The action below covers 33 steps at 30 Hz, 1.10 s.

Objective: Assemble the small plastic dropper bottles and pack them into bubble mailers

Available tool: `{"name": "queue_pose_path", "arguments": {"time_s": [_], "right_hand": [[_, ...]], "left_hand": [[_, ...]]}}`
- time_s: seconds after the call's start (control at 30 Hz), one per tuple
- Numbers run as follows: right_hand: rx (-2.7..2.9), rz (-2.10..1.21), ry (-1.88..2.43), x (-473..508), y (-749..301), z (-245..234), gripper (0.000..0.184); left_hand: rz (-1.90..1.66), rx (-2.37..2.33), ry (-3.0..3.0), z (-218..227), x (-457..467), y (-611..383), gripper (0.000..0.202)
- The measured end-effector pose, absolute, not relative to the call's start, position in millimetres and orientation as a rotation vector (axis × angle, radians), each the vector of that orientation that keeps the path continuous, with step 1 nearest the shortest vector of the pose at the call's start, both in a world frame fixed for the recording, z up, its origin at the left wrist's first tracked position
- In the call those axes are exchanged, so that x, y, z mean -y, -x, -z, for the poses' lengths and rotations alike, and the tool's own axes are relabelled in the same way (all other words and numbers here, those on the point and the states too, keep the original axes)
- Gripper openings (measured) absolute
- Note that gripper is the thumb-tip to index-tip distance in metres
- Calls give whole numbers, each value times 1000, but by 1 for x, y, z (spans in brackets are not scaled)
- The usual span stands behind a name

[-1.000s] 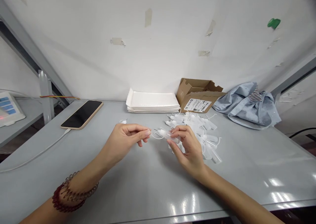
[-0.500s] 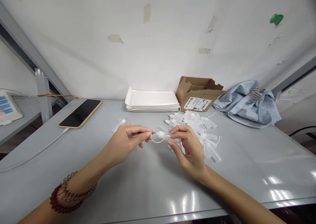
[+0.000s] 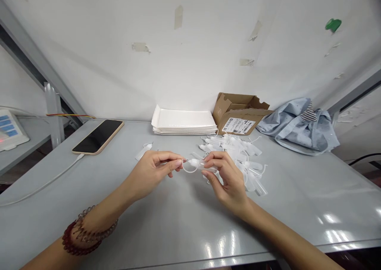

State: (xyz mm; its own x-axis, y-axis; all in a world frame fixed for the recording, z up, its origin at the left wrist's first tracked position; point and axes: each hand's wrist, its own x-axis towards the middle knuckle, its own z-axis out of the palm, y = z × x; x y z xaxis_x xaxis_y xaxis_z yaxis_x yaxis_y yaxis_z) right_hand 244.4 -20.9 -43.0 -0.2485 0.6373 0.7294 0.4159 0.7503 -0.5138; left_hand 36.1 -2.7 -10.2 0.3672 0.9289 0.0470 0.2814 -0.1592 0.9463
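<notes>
My right hand (image 3: 228, 178) grips a small translucent needle-tip squeeze bottle (image 3: 195, 163), held sideways above the table with its thin metal tip pointing left. A thin white strap loops below the bottle's neck towards my left hand (image 3: 157, 170). The thumb and forefinger of that hand are pinched together at the tip, on the strap's end; the small end piece is mostly hidden by the fingers. Behind and beside my right hand lies a loose pile of similar bottles (image 3: 253, 178). One more bottle (image 3: 144, 151) lies alone beyond my left hand.
A phone (image 3: 98, 137) with a white charging cable (image 3: 49, 190) lies at the left. Along the wall stand a stack of white envelopes (image 3: 184, 121), an open cardboard box (image 3: 238, 119) and a crumpled light-blue cloth (image 3: 300, 129). The grey table (image 3: 166, 230) is shiny.
Both hands hold the same pose around the bottle. The whole view has shifted very slightly; nothing else visibly differs.
</notes>
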Motion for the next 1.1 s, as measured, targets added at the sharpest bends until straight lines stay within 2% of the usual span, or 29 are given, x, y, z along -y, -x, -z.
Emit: {"name": "queue_pose_path", "arguments": {"time_s": [0.43, 1.1], "right_hand": [[1982, -281, 779, 19, -248, 45, 23], [2034, -403, 857, 23, -243, 55, 23]], "left_hand": [[-862, -1133, -2041, 21, 6, -39, 20], [-893, -1108, -2158, 30, 7, -44, 23]]}}
